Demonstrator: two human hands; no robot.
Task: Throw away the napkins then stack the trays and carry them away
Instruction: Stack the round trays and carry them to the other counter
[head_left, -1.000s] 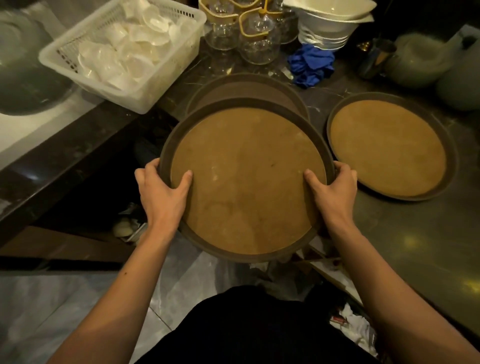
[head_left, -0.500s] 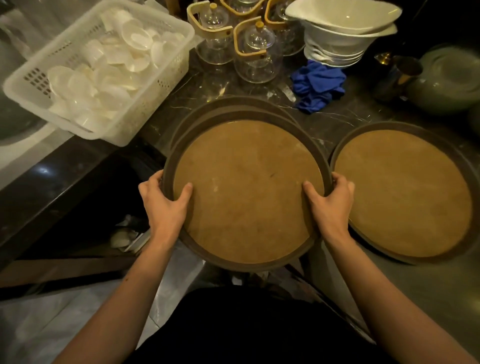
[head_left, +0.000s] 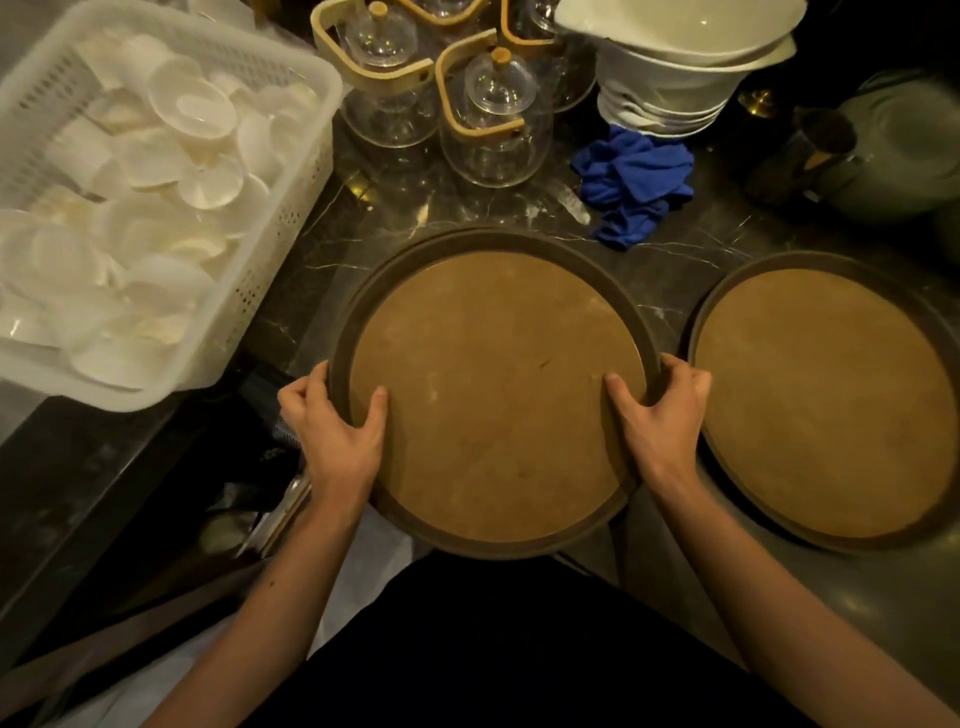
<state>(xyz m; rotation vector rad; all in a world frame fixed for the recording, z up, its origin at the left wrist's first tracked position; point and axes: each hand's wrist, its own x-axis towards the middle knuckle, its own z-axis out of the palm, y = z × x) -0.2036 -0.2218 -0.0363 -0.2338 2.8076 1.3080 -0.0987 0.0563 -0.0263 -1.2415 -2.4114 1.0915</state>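
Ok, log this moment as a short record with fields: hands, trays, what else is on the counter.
left hand: grips the left rim of the held tray, thumb on its inner surface
right hand: grips the right rim, thumb inside
held tray: round, brown, empty, set over another tray whose rim shows behind it
second tray: alone on the counter, right of the held one, empty
white basket: far left, full of white dishes
blue cloth: behind the trays
napkins: none visible

Dim service station, warm low light

A dark veined marble worktop (head_left: 675, 270) fills the view from 12 to 4 o'clock; pale floor (head_left: 363, 587) shows at 7 o'clock below its edge.
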